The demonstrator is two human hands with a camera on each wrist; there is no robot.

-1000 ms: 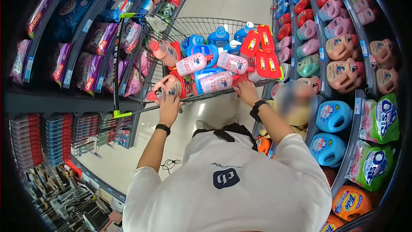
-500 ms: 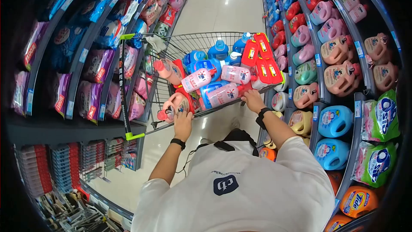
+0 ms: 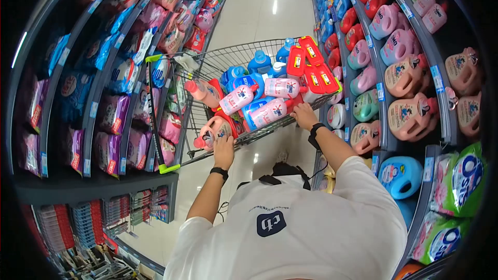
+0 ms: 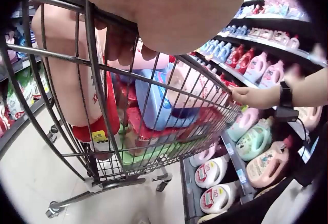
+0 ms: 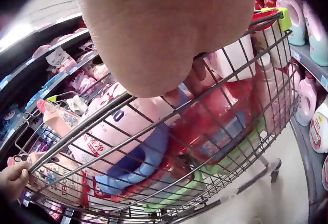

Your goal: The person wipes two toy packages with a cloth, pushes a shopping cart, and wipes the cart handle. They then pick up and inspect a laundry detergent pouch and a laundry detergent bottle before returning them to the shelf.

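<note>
A wire shopping cart (image 3: pixel 236 54) stands in a shop aisle, piled with pink, blue and red detergent bottles (image 3: pixel 259 96). My left hand (image 3: pixel 224 146) grips the cart's near rim beside a peach jug (image 3: pixel 212 128). In the left wrist view its fingers (image 4: pixel 122 44) curl over the top wire. My right hand (image 3: pixel 303 115) grips the same rim further right, by a pink bottle (image 3: pixel 270 113). The right wrist view shows its fingers (image 5: pixel 196 78) hooked round the rim wire, with the left hand (image 5: pixel 13 179) at the far corner. The cart's black handle bar (image 3: pixel 154 116) with green ends is on its left side.
Shelves of detergent jugs (image 3: pixel 410 72) line the right, close to the cart. Shelves of bagged goods (image 3: pixel 111 119) line the left. The shiny aisle floor (image 3: pixel 264 5) runs ahead. A rack of small packs (image 3: pixel 93 218) sits low on the left.
The cart and I have moved forward along the aisle, and the right-hand shelves have slid past. Both hands keep their grip on the rim.
</note>
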